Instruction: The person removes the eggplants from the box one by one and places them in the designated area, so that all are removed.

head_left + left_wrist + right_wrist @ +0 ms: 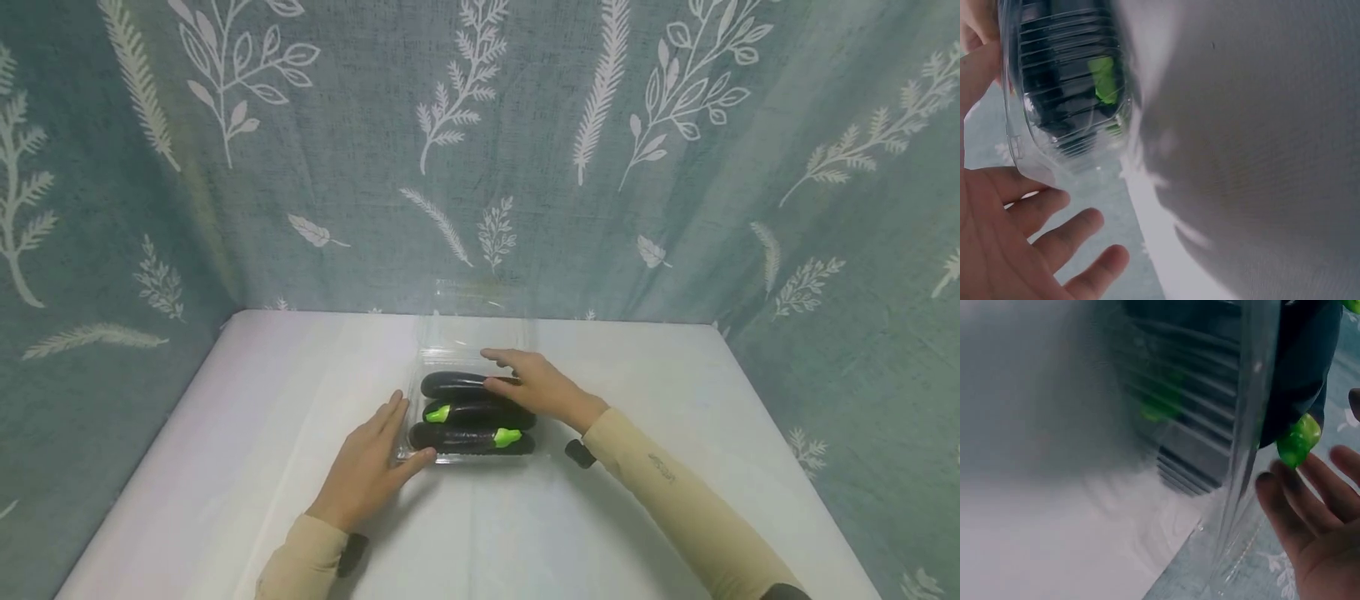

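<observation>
A clear plastic clamshell box (413, 392) holds several dark eggplants with bright green stem ends. The back eggplant (452, 384), middle eggplant (483, 414) and front eggplant (453, 437) lie sideways, one behind another. My left hand (367, 467) rests at the box's left side, thumb by the front corner and fingers fairly straight along the edge. Over the back right part of the box, my right hand (546, 387) has its thumb on the back eggplant and loosely extended fingers. In the right wrist view its fingertips are beside a green stem end (1298, 440).
The box's clear lid (472, 329) stands raised at the back, near the patterned curtain (360, 167). A white tabletop (652, 367) extends on both sides. A small dark object (580, 453) sits at the right wrist.
</observation>
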The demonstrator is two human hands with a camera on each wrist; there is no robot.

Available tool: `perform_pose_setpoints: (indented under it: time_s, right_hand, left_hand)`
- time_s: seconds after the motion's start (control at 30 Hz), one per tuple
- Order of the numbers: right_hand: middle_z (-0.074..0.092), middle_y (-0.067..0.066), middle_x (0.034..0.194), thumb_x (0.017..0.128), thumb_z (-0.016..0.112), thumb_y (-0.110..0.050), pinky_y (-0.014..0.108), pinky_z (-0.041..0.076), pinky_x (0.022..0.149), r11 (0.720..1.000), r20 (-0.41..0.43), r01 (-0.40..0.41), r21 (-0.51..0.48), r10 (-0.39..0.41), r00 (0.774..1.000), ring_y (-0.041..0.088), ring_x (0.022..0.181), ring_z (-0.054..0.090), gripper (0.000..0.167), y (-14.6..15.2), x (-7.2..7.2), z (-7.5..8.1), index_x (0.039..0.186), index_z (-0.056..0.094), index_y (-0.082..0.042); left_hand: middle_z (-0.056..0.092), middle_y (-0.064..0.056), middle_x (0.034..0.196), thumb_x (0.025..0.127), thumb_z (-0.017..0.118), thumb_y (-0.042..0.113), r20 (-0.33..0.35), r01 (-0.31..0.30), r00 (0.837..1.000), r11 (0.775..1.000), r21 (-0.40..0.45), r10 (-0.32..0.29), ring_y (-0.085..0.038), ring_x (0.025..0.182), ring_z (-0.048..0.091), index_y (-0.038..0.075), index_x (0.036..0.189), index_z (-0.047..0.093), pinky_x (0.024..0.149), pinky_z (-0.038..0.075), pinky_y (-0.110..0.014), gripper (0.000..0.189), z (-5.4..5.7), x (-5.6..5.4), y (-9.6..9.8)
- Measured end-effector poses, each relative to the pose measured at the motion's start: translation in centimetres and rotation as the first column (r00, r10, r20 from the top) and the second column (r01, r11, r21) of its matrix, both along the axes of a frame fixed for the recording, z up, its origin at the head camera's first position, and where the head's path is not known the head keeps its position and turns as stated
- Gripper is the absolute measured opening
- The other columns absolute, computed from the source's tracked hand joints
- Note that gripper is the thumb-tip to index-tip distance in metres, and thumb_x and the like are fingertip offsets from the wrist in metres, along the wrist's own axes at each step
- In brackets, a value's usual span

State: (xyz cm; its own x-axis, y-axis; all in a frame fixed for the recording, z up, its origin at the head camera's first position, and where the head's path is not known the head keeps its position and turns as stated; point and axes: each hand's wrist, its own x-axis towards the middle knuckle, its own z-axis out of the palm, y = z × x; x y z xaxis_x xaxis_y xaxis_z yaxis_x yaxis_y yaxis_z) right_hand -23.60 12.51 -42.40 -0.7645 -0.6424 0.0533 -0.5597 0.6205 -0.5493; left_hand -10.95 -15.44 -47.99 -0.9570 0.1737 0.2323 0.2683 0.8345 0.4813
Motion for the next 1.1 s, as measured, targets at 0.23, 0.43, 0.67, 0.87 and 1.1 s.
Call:
perform_pose_setpoints:
  time_s: [0.23, 0.43, 0.67, 0.87, 1.1]
  right_hand:
    - [0.056, 0.013, 0.146, 0.105, 0.059, -0.028, 0.040, 0.045, 0.111, 0.995, -0.038, -0.095, 0.027, 0.096, 0.995, 0.028, 0.129, 0.058, 0.051, -1.1, -0.2, -0.3, 0.148, 0.051, -0.002]
    - [0.066, 0.013, 0.133, 0.102, 0.063, -0.023, 0.039, 0.046, 0.110, 0.989, -0.091, -0.126, 0.076, 0.133, 0.987, 0.026, 0.125, 0.061, 0.043, -1.6, -0.2, -0.3, 0.139, 0.060, 0.000]
    - [0.067, 0.013, 0.131, 0.101, 0.065, -0.019, 0.040, 0.047, 0.108, 0.987, -0.109, -0.135, 0.092, 0.144, 0.984, 0.027, 0.122, 0.063, 0.040, -1.5, -0.2, -0.4, 0.136, 0.062, 0.000]
    - [0.070, 0.013, 0.125, 0.100, 0.066, -0.016, 0.039, 0.050, 0.104, 0.989, -0.146, -0.126, 0.082, 0.137, 0.980, 0.027, 0.117, 0.065, 0.036, -1.4, -0.3, -0.4, 0.132, 0.065, 0.000]
    - [0.070, 0.010, 0.126, 0.097, 0.071, -0.017, 0.039, 0.050, 0.106, 0.998, -0.144, -0.050, 0.032, 0.054, 0.988, 0.025, 0.120, 0.065, 0.036, -1.1, -0.2, 0.0, 0.130, 0.068, -0.004]
  left_hand:
    - [0.035, -0.019, 0.160, 0.088, 0.066, 0.067, -0.053, 0.009, 0.999, 0.999, -0.046, -0.011, -0.043, 0.139, 0.043, -0.002, 0.154, 0.038, 0.112, 0.039, -0.058, 0.099, 0.2, 0.1, 0.2]
    - [0.036, -0.019, 0.160, 0.085, 0.067, 0.069, -0.102, 0.021, 0.994, 0.998, -0.059, -0.027, -0.043, 0.136, 0.047, -0.004, 0.153, 0.039, 0.109, 0.042, -0.056, 0.103, 0.0, 0.2, 0.2]
    - [0.038, -0.020, 0.158, 0.084, 0.071, 0.067, -0.126, 0.029, 0.991, 0.998, -0.058, -0.036, -0.042, 0.135, 0.048, -0.005, 0.152, 0.041, 0.108, 0.044, -0.056, 0.103, -0.2, 0.2, 0.2]
    - [0.038, -0.020, 0.158, 0.084, 0.070, 0.068, -0.097, 0.020, 0.995, 0.998, -0.062, -0.026, -0.044, 0.134, 0.049, -0.004, 0.152, 0.040, 0.109, 0.043, -0.056, 0.103, 0.0, 0.1, 0.4]
    - [0.036, -0.020, 0.159, 0.084, 0.069, 0.068, -0.073, 0.014, 0.997, 0.998, -0.061, -0.018, -0.044, 0.135, 0.048, -0.004, 0.153, 0.040, 0.110, 0.042, -0.056, 0.104, 0.2, 0.1, 0.4]
